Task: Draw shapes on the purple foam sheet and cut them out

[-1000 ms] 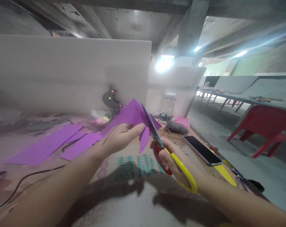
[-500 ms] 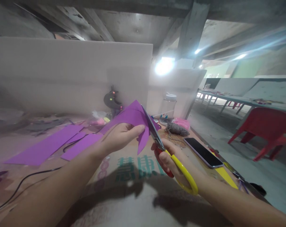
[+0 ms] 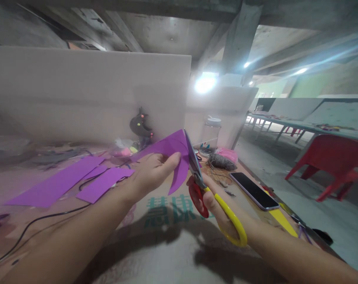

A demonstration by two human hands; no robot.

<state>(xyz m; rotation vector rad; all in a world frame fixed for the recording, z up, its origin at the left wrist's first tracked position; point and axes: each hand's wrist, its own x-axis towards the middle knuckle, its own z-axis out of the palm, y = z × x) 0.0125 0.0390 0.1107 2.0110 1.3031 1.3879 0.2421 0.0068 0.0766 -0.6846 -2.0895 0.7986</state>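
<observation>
Above the cardboard-covered table, my left hand [image 3: 155, 171] pinches a sheet of purple paper [image 3: 179, 148] between thumb and fingers. A curved, partly cut strip of the sheet hangs down beside the thumb. My right hand [image 3: 216, 197] grips scissors [image 3: 232, 221] with one yellow and one red handle loop, fingers through the loops. The blades point up and away, set against the right edge of the paper. Part of the blades is hidden by the sheet. More purple paper pieces [image 3: 55, 181] lie flat to the left of my left hand.
A phone [image 3: 254, 190] lies to the right, near grey yarn [image 3: 222, 161], a clear bottle [image 3: 211, 136] and pink plastic [image 3: 228, 154]. A black cable [image 3: 34, 219] crosses the left side. A black crescent ornament [image 3: 140, 124] stands before the white partition [image 3: 87, 90]. A red chair [image 3: 329, 161] stands beyond the table.
The purple sheet has turned and shifted slightly right and down. The scissor blades have become steeper, the red loop has swung out, and the hanging strip has changed angle.
</observation>
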